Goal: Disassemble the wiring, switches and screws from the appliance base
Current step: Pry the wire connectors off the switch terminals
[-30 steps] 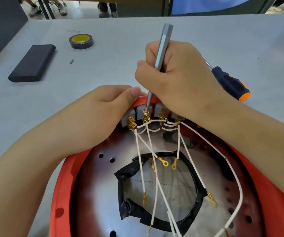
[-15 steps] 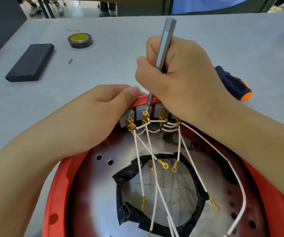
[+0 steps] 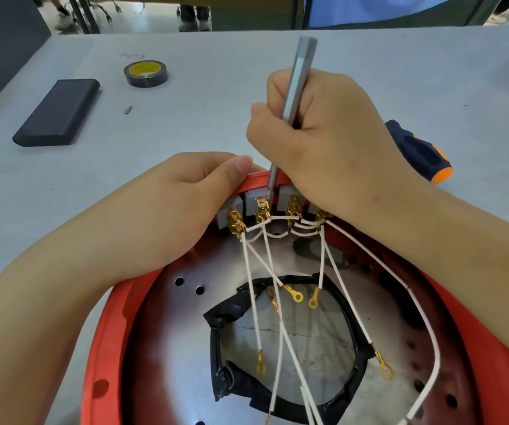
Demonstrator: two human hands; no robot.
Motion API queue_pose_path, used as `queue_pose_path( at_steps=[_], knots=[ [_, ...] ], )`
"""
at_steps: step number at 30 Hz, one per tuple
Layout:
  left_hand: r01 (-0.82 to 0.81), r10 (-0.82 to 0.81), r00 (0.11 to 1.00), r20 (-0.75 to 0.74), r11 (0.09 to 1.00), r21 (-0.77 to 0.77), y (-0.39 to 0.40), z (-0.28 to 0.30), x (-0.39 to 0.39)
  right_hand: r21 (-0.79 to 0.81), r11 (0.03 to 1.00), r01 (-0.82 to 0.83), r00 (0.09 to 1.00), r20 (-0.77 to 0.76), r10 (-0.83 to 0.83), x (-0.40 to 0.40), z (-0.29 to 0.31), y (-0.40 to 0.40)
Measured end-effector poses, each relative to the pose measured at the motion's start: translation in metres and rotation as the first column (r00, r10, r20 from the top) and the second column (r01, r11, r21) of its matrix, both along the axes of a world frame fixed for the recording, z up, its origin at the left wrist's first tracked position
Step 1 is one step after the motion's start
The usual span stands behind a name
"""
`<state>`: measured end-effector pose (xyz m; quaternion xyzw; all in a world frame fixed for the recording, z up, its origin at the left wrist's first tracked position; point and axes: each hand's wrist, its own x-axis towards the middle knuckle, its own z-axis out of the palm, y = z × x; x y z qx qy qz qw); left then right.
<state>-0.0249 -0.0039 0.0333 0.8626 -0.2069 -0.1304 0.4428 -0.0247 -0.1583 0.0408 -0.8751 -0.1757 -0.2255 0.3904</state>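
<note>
The red appliance base (image 3: 100, 348) lies upside down in front of me, its metal plate (image 3: 170, 332) facing up. Several grey switches (image 3: 254, 202) with gold terminals sit along its far rim. White wires (image 3: 254, 302) with gold ring lugs run from them over a black-taped centre hole. My left hand (image 3: 167, 207) grips the far rim beside the switches, thumb on top. My right hand (image 3: 323, 139) grips a slim grey screwdriver (image 3: 297, 81), nearly upright, its tip at the second switch's terminal.
On the grey table (image 3: 216, 96) lie a roll of black tape (image 3: 146, 73), a dark flat block (image 3: 58, 111), a small loose bit (image 3: 128, 109) and a blue and orange screwdriver (image 3: 421, 153) behind my right wrist. People's feet stand beyond the table's far edge.
The screwdriver's top has leaned slightly to the right in my right hand. My left hand stays on the rim. The view has shifted a little.
</note>
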Motion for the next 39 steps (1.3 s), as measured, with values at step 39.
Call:
queue_pose_path(
  at_steps=[39],
  knots=[
    [-0.016,-0.004,0.989,-0.149,0.992,-0.127,0.010,-0.004,-0.001,0.141,0.974,-0.176,0.964,-0.178,0.200,-0.006,0.011,0.015]
  ],
)
